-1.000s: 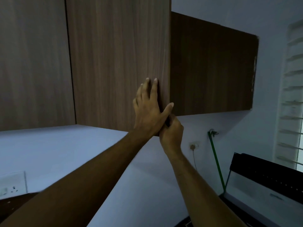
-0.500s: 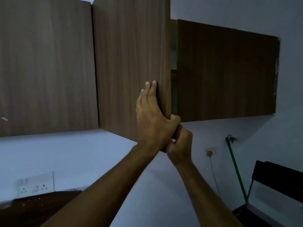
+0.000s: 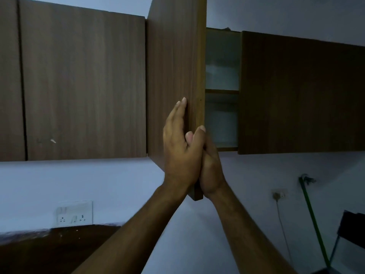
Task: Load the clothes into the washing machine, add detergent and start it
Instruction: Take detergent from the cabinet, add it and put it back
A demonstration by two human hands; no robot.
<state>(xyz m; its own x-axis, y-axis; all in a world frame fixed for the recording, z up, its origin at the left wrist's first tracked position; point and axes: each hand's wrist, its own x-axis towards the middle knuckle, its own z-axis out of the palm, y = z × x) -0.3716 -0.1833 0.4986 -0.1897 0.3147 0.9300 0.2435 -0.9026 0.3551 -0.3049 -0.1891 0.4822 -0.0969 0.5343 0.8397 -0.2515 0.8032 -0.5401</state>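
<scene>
Up against the swung-out cupboard door (image 3: pixel 175 76), both hands meet at its free edge. The left hand (image 3: pixel 180 153) lies flat on the door's outer face, fingers (image 3: pixel 180 109) straight and close together, pointing up, the thumb hooked round the edge. The right hand (image 3: pixel 212 167) is on the other side of the same edge, its palm against the inner face and its thumb lying beside the left thumb; its other fingers are hidden behind the door, so how far they curl cannot be told. Between them the two hands clasp the door near its lower corner, which juts down just below the wrists.

The door stands nearly edge-on to the camera, hinged on its left beside a closed door (image 3: pixel 83 86). To its right the open cupboard (image 3: pixel 222 76) shows a narrow slice of interior with one shelf (image 3: pixel 222 91) across the middle; what stands inside is too dim and blurred to name. Another closed door (image 3: pixel 300 93) borders that gap on the right.

Below the cupboards the pale wall (image 3: pixel 118 180) is bare apart from a socket plate (image 3: pixel 74 213) low on the left and a smaller plug socket (image 3: pixel 279 195) on the right, with a green pipe (image 3: pixel 312 220) running down beside it. A dark corner that may be the washing machine lid (image 3: pixel 351 228) shows at the lower right edge, well apart from both hands. No clothes or detergent can be made out.
</scene>
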